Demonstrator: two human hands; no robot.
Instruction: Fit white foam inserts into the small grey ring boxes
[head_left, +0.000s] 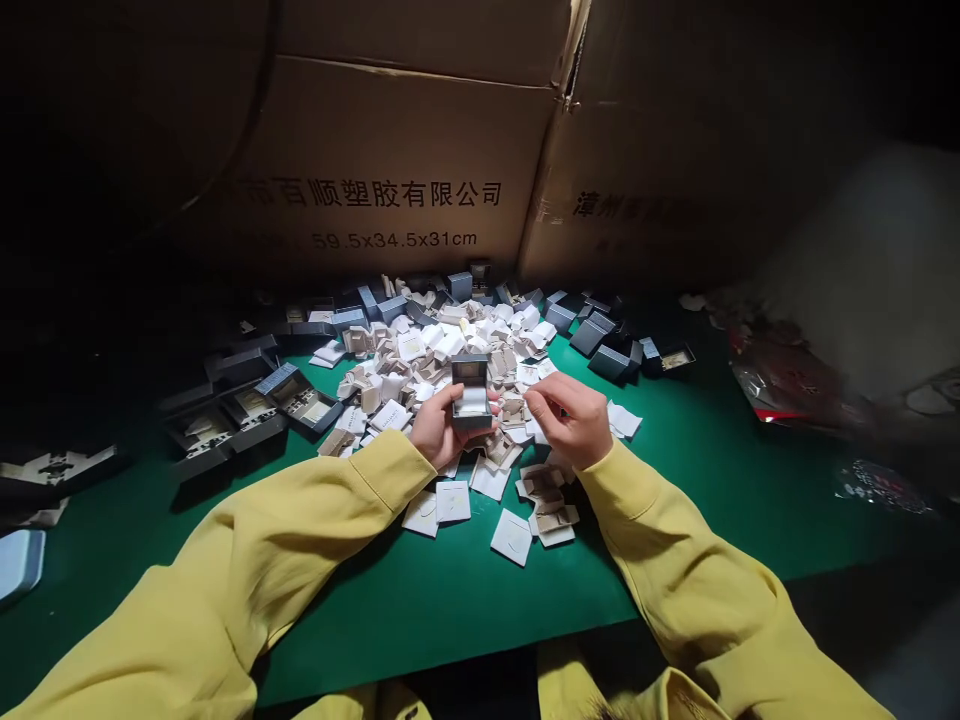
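Note:
My left hand [435, 425] is closed around a small grey hinged box [471, 390], held open with its lid up and a white lining inside. My right hand [571, 418] hovers just right of the box with fingers pinched together; what they hold is too small to make out. Both hands are above a heap of white and beige insert pads [442, 360] on the green table [697, 470]. Flat white cards [512, 535] lie near my wrists. Both arms wear yellow sleeves.
Closed and open grey boxes [600, 345] lie along the back of the pile, and more open boxes [262, 410] sit at the left. Large cardboard cartons [390, 170] wall off the back. A red-trimmed plastic bag [787, 385] lies at the right.

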